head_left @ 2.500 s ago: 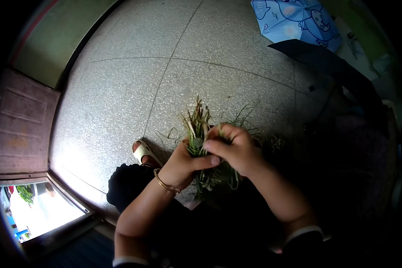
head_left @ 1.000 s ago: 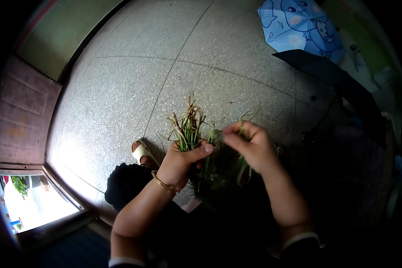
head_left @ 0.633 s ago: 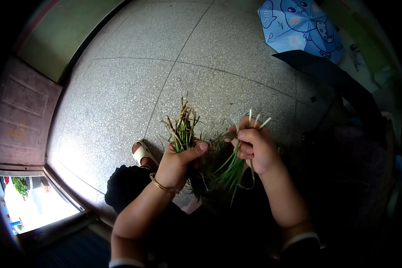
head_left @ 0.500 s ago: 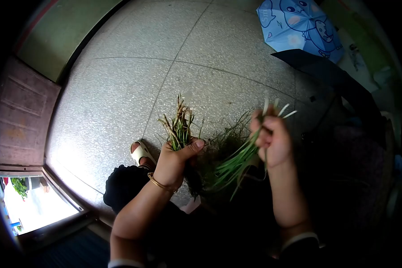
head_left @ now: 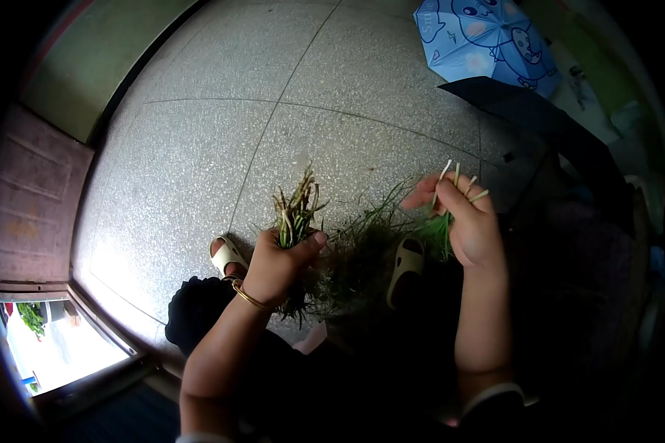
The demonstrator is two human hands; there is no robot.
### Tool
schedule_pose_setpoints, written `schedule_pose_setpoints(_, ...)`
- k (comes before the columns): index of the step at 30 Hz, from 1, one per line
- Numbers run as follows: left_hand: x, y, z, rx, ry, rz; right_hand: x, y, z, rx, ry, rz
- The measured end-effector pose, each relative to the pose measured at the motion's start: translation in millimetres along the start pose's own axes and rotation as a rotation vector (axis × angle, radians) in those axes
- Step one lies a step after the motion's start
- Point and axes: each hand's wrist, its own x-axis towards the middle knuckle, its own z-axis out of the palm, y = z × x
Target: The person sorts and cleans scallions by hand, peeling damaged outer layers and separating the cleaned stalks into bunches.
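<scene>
My left hand is closed around a bunch of thin stems, their brownish, dry-looking ends sticking up above the thumb. A gold-coloured bangle circles that wrist. To the right, my right hand pinches a few chives between thumb and fingers. Their pale, white ends poke out above the fingers, and the green leaves hang down behind the palm. Between and below the hands, a loose heap of green trimmings lies on the floor in shadow.
Light sandals are on my feet, the other sandal beside the heap. An open blue cartoon umbrella and a dark umbrella stand at the upper right. A wooden door and a bright opening are at the left.
My right hand has moved slightly right and down, and its chives now hang below the hand instead of sweeping left. My left hand has shifted slightly left and down, still holding its bunch.
</scene>
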Motion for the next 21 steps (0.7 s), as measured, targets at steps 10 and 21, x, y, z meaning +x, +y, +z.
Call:
schedule_pose_setpoints(10, -13.0, -0.1, 12.5, -0.149, -0.166, 0.029, 5.1, 28.8, 36.0, 0.502, 0.176, -0.027)
schedule_pose_setpoints(21, -9.6, -17.0, 41.3, 0.107, -0.179, 0.123, 4.9, 37.2, 65.6, 0.302, 0.297, -0.165)
